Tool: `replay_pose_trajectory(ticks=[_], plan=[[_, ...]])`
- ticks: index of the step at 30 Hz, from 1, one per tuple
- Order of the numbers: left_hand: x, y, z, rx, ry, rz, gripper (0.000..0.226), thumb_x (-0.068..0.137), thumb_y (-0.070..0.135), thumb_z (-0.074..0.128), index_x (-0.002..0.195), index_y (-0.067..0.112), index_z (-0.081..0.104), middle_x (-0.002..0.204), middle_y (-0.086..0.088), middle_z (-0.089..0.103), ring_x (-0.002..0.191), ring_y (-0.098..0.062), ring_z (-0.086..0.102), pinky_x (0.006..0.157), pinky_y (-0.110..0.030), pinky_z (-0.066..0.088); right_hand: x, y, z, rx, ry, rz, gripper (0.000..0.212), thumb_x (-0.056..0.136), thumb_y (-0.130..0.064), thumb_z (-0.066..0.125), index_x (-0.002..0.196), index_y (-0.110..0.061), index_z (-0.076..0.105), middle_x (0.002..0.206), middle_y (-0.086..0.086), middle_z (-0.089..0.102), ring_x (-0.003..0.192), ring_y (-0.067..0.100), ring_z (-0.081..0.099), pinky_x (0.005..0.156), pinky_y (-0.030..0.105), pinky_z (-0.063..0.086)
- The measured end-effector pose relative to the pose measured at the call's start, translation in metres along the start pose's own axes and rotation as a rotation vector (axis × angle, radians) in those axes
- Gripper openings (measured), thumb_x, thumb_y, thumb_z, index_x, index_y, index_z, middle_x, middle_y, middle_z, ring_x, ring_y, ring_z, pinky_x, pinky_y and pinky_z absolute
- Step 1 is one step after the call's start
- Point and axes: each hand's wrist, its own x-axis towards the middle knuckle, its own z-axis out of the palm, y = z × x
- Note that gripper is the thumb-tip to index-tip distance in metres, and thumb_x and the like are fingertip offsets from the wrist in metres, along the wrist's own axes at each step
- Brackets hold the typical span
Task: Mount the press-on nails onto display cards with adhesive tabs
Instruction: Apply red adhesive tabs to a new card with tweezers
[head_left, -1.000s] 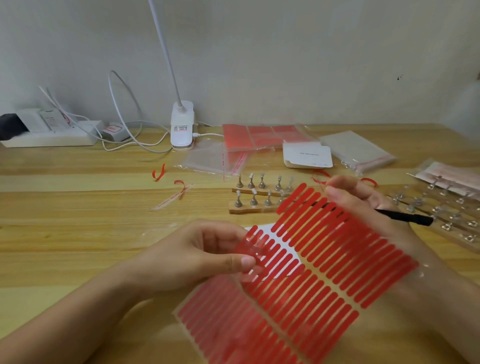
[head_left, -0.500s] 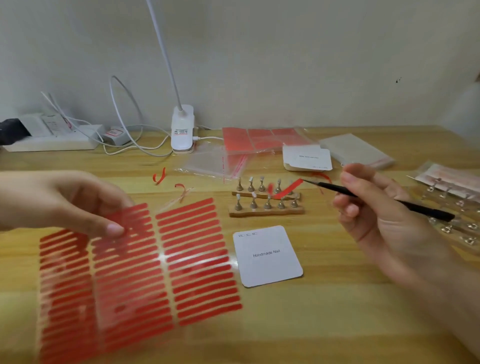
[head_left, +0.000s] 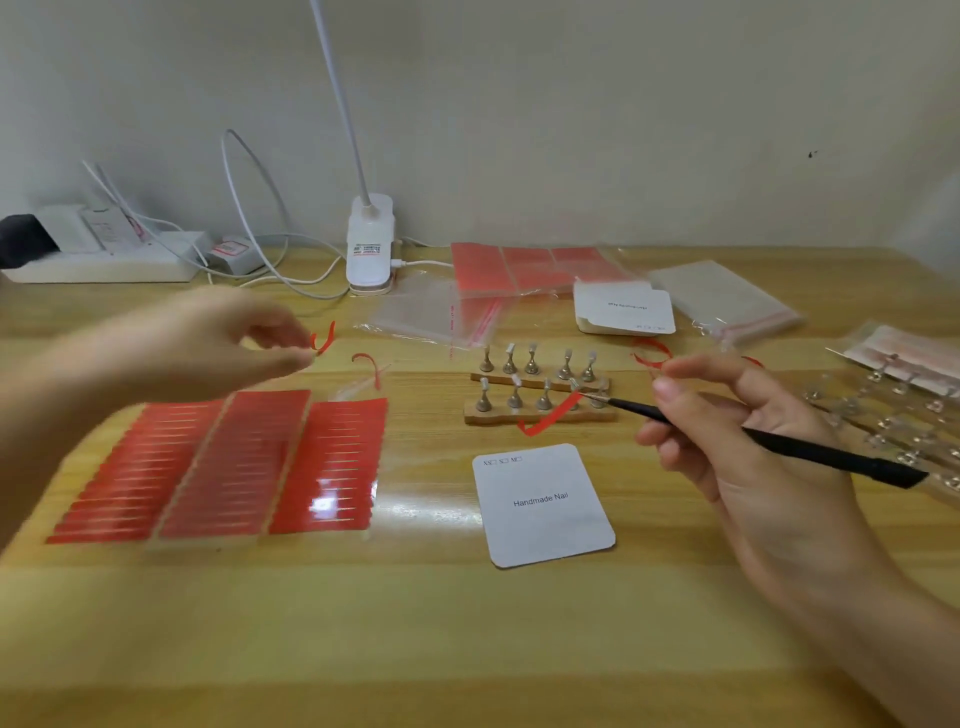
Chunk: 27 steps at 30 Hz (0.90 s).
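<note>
While tweezers (head_left: 753, 441) dangle a red strip (head_left: 550, 415), the left hand (head_left: 208, 338) hovers.

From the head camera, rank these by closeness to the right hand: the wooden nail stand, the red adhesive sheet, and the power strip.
From the right hand:
1. Wooden nail stand, just left of it, by the tool tip.
2. Red adhesive sheet, across the table on the left.
3. Power strip, far back left by the wall.
</note>
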Motion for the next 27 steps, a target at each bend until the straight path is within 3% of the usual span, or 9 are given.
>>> replay_pose_trajectory(ticks=[2,4,6,10,17,21,27], plan=[[-0.01,0.027,0.014,-0.208,0.067,0.08,0.029,0.074,0.054,0.053,0.068,0.028,0.065,0.062,0.006,0.065,0.057,-0.001,0.057,0.051,-0.015,0.041,-0.001,0.003,0.002,-0.052,0.022,-0.04,0.019,0.067,-0.024,0.065,0.085,-0.019,0.063,0.056,0.006,0.065,0.049,0.007,0.057,0.051,0.014,0.048],[-0.023,0.054,0.033,-0.429,-0.027,0.136,0.05,0.065,0.065,0.044,0.063,0.02,0.065,0.056,0.004,0.064,0.044,-0.004,0.054,0.04,-0.012,0.037,-0.003,0.005,0.004,-0.113,0.033,-0.087,0.017,0.069,-0.024,0.064,0.085,-0.02,0.063,0.057,0.005,0.066,0.05,0.009,0.059,0.053,0.015,0.049],[-0.027,0.071,0.049,-0.54,-0.144,0.091,0.056,0.063,0.068,0.041,0.062,0.017,0.064,0.053,0.004,0.063,0.041,-0.005,0.051,0.037,-0.011,0.033,-0.006,0.007,0.006,-0.17,0.026,-0.133,0.013,0.071,-0.023,0.064,0.084,-0.021,0.063,0.056,0.004,0.066,0.051,0.01,0.06,0.054,0.014,0.049],[-0.025,0.083,0.065,-0.512,-0.232,0.01,0.048,0.073,0.061,0.045,0.065,0.019,0.065,0.051,0.009,0.062,0.037,-0.002,0.049,0.035,-0.009,0.031,-0.009,0.009,0.009,-0.189,0.032,-0.173,0.012,0.071,-0.024,0.063,0.083,-0.023,0.063,0.055,0.003,0.065,0.051,0.01,0.061,0.055,0.014,0.05],[-0.028,0.083,0.07,-0.615,-0.264,-0.073,0.03,0.091,0.026,0.054,0.065,0.013,0.061,0.034,0.01,0.049,0.025,-0.002,0.035,0.031,-0.008,0.024,-0.009,0.013,0.008,-0.173,0.024,-0.164,0.008,0.07,-0.025,0.065,0.078,-0.026,0.065,0.058,0.006,0.066,0.051,0.01,0.061,0.056,0.016,0.05],[-0.026,0.077,0.071,-0.665,-0.309,-0.121,0.03,0.091,0.025,0.053,0.065,0.014,0.062,0.035,0.008,0.049,0.028,-0.004,0.035,0.033,-0.01,0.025,-0.008,0.015,0.005,-0.195,0.02,-0.158,0.008,0.069,-0.026,0.064,0.078,-0.025,0.065,0.055,0.002,0.065,0.051,0.011,0.061,0.054,0.014,0.049],[-0.022,0.074,0.076,-0.632,-0.302,-0.101,0.045,0.088,0.031,0.058,0.043,0.026,0.06,0.034,0.009,0.045,0.028,-0.004,0.032,0.033,-0.011,0.025,-0.008,0.017,-0.002,-0.349,-0.036,-0.169,0.011,0.075,-0.02,0.066,0.078,-0.031,0.064,0.058,0.0,0.066,0.053,0.011,0.062,0.053,0.011,0.047]])
